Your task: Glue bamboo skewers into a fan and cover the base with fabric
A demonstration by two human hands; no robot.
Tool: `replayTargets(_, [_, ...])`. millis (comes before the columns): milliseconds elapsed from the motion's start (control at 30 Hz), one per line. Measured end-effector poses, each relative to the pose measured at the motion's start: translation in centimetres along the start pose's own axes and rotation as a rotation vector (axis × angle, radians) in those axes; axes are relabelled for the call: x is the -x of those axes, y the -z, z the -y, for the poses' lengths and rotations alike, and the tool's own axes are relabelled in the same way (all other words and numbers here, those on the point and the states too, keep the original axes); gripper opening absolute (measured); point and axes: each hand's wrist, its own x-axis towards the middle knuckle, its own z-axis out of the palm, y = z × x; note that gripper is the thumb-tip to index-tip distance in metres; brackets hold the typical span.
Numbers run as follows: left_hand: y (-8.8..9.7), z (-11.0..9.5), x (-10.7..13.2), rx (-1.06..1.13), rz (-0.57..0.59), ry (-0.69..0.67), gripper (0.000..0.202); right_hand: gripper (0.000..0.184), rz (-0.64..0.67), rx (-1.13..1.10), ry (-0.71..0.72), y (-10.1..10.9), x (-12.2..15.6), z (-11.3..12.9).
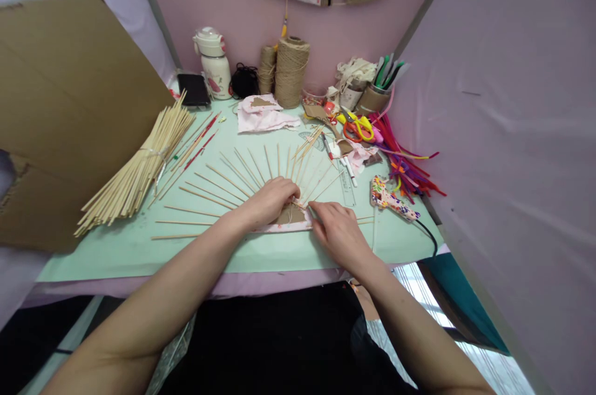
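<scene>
A half-round cardboard fan base (289, 216) edged with pale printed fabric lies flat near the table's front. Thin wooden sticks (228, 181) spread out from its curved rim like rays. My left hand (278, 197) is curled over the top of the curve, fingers closed on the rim among the stick ends. At the right side of the rim, my right hand (341, 232) grips with thumb and bent fingers. Between the two sets of fingertips some light strand or stick ends show, too small to make out. My fingers hide part of the rim.
A bundle of wooden sticks (135, 165) lies left beside a big cardboard sheet (69, 109). Twine spools (292, 75) and a bottle (216, 69) stand behind. Yellow-handled scissors (361, 128), pipe cleaners (407, 165) and a flowered glue gun (393, 201) with a cord lie right.
</scene>
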Motion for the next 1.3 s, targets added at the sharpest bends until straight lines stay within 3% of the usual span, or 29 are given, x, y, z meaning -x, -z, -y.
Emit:
replayTargets(900, [0.16, 0.35, 0.11, 0.086, 0.031, -0.051, 0.017, 0.026, -0.029, 0.032, 0.019, -0.22, 0.04, -0.07])
replayTargets(1300, [0.74, 0.25, -0.02, 0.125, -0.077, 0.027, 0.019, 0.026, -0.013, 0.008, 0.006, -0.09, 0.04, 0.03])
